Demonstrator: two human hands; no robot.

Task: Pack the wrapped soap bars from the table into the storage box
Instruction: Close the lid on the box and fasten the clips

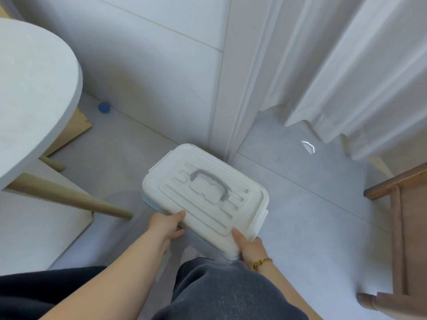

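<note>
White storage box (205,195), one, lid shut, gripped at its near edge by both hands, left (167,224) and right (250,247); open floor (312,218) to its right.

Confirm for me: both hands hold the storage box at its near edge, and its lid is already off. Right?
Not quite. The head view shows the lid on the storage box, grey handle folded flat. The left hand and right hand do hold its near edge.
</note>
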